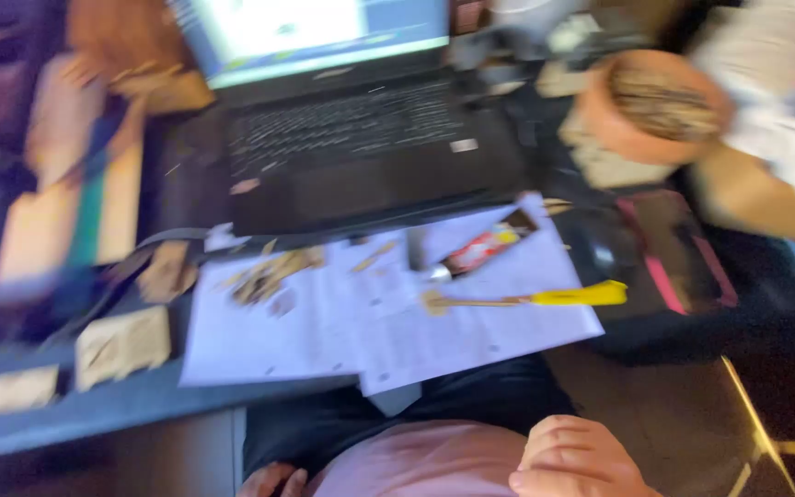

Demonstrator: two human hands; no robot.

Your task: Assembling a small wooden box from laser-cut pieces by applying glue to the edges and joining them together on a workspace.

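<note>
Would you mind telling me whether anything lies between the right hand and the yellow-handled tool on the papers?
Nothing visible blocks it. The right hand rests low by the lap, off the desk; the yellow-handled tool lies in the open on the papers, with only paper and the desk edge between.

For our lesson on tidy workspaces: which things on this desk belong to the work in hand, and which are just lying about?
Likely in use, though both hands rest off the desk:
paper sheets
yellow-handled brush
glue tube
wood scraps
wooden pieces

Lying about:
laptop
mouse
round basket

Right hand and left hand hold nothing.
</note>
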